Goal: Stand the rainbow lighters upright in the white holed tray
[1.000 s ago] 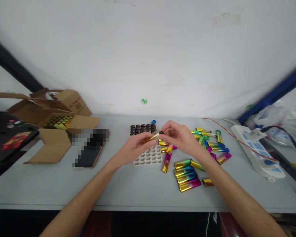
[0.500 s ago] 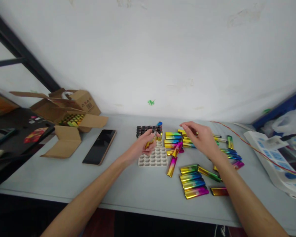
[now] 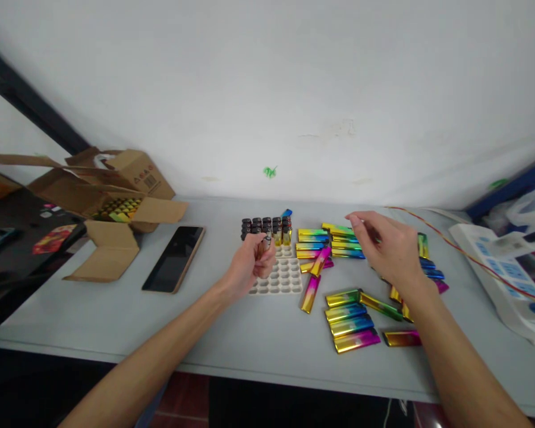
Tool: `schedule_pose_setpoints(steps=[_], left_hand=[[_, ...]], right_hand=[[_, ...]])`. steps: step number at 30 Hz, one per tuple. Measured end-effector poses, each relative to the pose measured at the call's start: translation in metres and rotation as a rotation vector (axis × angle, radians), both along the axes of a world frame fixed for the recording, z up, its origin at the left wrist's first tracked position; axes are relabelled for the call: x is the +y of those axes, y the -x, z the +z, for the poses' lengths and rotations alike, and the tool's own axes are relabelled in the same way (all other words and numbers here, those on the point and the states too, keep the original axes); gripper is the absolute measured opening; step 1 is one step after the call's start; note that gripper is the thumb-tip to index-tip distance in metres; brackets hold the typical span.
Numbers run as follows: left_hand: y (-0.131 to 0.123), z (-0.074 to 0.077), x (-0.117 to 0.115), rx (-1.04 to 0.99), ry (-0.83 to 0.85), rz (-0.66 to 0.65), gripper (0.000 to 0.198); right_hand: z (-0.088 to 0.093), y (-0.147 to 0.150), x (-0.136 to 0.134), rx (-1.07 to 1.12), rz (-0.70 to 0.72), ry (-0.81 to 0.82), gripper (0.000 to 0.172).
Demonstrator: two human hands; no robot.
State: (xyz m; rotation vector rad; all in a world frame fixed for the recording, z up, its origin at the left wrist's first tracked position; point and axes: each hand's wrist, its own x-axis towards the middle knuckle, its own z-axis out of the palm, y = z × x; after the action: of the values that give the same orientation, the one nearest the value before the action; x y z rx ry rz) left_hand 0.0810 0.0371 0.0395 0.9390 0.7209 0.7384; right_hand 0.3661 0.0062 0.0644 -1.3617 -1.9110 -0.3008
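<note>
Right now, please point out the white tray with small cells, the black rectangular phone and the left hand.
White tray (image 3: pixel 285 277): head view, on its cell grid.
Black phone (image 3: pixel 173 259): head view, on its screen.
Left hand (image 3: pixel 248 263): head view, on its back.

1 lighter (image 3: pixel 268 237) — silvery top showing, roughly upright, body mostly hidden — is held at the white celled tray (image 3: pixel 283 290).

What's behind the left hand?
Behind the left hand, black-topped lighters stand upright in rows. The hand also covers some white tray cells; what those hold can't be seen.
</note>
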Motion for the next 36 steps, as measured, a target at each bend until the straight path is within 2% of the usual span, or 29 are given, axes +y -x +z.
schedule_pose_setpoints(steps=[6,10,13,17,19,21,31,36], left_hand=[[-0.001,-0.003,0.002,0.040,-0.014,-0.005,0.054],[0.003,0.006,0.003,0.053,-0.075,0.018,0.051],[0.011,0.018,0.002,0.078,-0.298,0.082,0.038],[0.023,0.031,0.003,0.206,-0.728,0.254,0.030],[0.028,0.034,0.005,0.308,-0.913,0.364,0.026],[0.031,0.035,0.007,0.385,-1.043,0.414,0.020],[0.039,0.018,0.024,0.869,-1.348,0.228,0.015],[0.042,0.013,0.029,0.936,-1.401,0.238,0.016]], right_hand=[[-0.003,0.002,0.001,-0.013,-0.009,0.035,0.029],[-0.004,0.001,0.003,0.003,-0.002,0.045,0.028],[-0.006,0.001,0.004,0.011,0.019,0.074,0.029],[-0.007,0.003,0.004,0.026,0.037,0.116,0.030],[-0.007,0.003,0.003,0.038,0.044,0.126,0.029],[-0.007,0.004,0.002,0.046,0.052,0.140,0.028],[-0.006,0.003,0.003,0.049,0.057,0.150,0.027],[-0.003,-0.001,0.004,0.056,0.004,0.110,0.032]])
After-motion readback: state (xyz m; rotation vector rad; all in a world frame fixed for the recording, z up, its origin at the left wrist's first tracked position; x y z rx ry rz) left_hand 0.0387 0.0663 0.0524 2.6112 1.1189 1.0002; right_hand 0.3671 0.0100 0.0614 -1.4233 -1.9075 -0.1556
